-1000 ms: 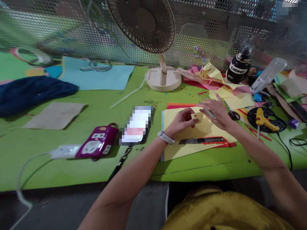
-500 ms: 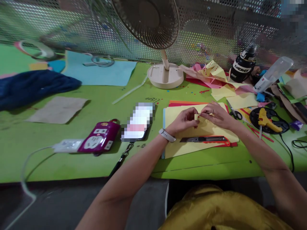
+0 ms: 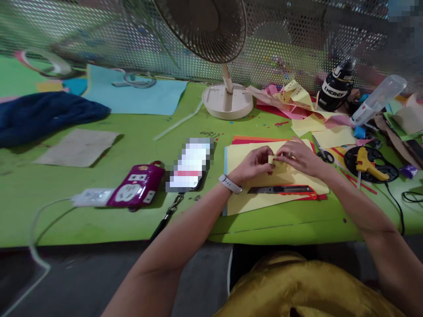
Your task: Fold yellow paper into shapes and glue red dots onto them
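Note:
My left hand (image 3: 253, 164) and my right hand (image 3: 296, 155) meet over a stack of yellow paper sheets (image 3: 264, 200). Both pinch a small yellow paper piece (image 3: 272, 159) with red spots between their fingertips. A white watch (image 3: 229, 184) is on my left wrist. An orange and black utility knife (image 3: 284, 190) lies on the sheets just below the hands. Orange and red sheets (image 3: 254, 141) stick out behind the yellow stack.
A fan (image 3: 214, 48) stands behind on the green table (image 3: 99, 220). A phone (image 3: 190, 165) and a purple power strip (image 3: 135, 190) lie left. Scissors (image 3: 322, 153), a yellow glue gun (image 3: 368, 164), a black bottle (image 3: 335, 88) and paper scraps (image 3: 297, 103) crowd the right.
My right hand came in from the right with open fingers and closed on the small yellow piece that my left hand was holding. The view has shifted slightly.

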The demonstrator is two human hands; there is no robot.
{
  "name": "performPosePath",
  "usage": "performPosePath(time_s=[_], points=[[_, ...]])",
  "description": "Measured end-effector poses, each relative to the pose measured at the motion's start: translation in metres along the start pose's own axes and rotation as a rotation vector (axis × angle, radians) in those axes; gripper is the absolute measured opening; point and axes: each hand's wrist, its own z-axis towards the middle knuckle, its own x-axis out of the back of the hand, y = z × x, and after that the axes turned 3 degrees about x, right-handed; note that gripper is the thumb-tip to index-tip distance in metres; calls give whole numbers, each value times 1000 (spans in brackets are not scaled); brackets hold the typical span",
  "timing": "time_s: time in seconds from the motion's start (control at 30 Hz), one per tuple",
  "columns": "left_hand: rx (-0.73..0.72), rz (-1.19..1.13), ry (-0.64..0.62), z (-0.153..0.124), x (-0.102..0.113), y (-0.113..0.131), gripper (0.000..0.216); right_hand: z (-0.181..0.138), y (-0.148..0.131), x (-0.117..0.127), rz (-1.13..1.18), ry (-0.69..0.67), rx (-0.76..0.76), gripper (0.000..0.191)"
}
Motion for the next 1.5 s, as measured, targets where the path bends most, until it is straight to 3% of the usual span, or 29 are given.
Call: performPosePath(time_s=[0.23,0.5,0.8,0.97,1.1,1.27,1.4,1.5], points=[[-4,14,-6,-1,0,0,28,0,-1,1,1,0,21,52],[-16,36,7,0,2,-1,28,-3,2,3,34,43,28,47],[-26,7,-10,-2,2,-1,35,-4,3,10,64,-53,-24,46],[-122,-114,88,1,3,-2,52,-5,6,22,143,28,-71,38],[-160,-134,267,3,3,-2,42,-6,12,27,188,123,-136,38],[-27,-14,144,0,-4,1,34,-4,15,22,181,156,-150,41],[34,42,174,0,-9,1,39,-2,16,14,205,164,-138,44],[54,-10,210,1,-8,1,41,-2,20,15,217,340,-139,45]])
